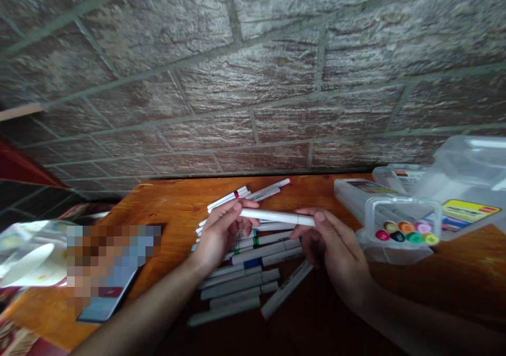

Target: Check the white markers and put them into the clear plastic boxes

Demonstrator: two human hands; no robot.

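Between my two hands a white marker [276, 216] is held level above the wooden table [158, 245]. My left hand [223, 229] pinches its left end between thumb and fingers. The right end, past a thin dark seam, is gripped by my right hand [336, 240]. Under and around both hands lie several loose markers [245, 279], mostly white or grey with coloured bands or tips, roughly side by side. One marker [286, 290] lies slantwise below my right hand. My hands hide parts of the pile.
At the right stands a clear plastic case [403, 200] with several colour-capped markers in it. Beside it is a larger clear case [470, 187] with a yellow label. A phone [110, 292], partly blurred out, lies left, near a white plate [31, 263]. A brick wall [253, 92] rises behind the table.
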